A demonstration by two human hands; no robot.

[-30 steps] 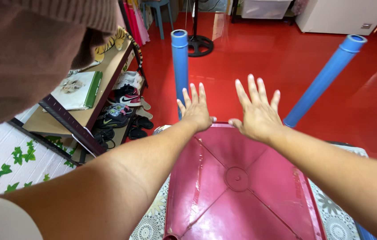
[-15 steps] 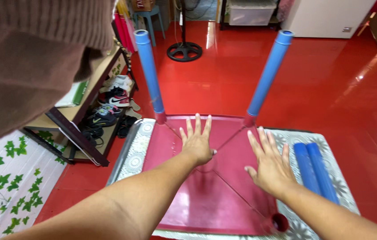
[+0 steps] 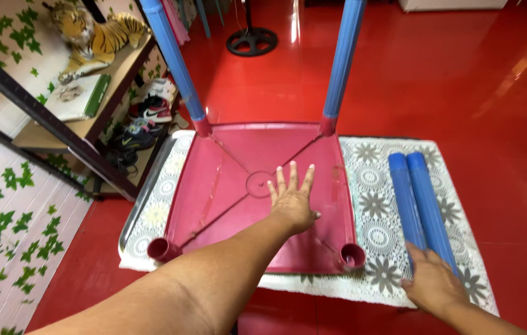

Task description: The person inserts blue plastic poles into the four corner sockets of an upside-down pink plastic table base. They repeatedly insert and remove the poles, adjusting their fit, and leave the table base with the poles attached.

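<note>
At centre frame, the upturned red table (image 3: 238,186) is being steadied by the left hand (image 3: 293,200), spread flat. At lower right, two loose blue legs (image 3: 418,201) are being touched by the right hand (image 3: 432,286), fingers loosely laid; one should probably be gripped firmly.

Left hand (image 3: 292,198) flat, fingers spread; right hand (image 3: 432,282) palm down, reaching.

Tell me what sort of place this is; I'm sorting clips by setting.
Probably a room in a home: a glossy red floor, a shelf holding shoes and a toy tiger, and leaf-patterned walls. An upturned pink plastic table lies on a lace mat.
</note>
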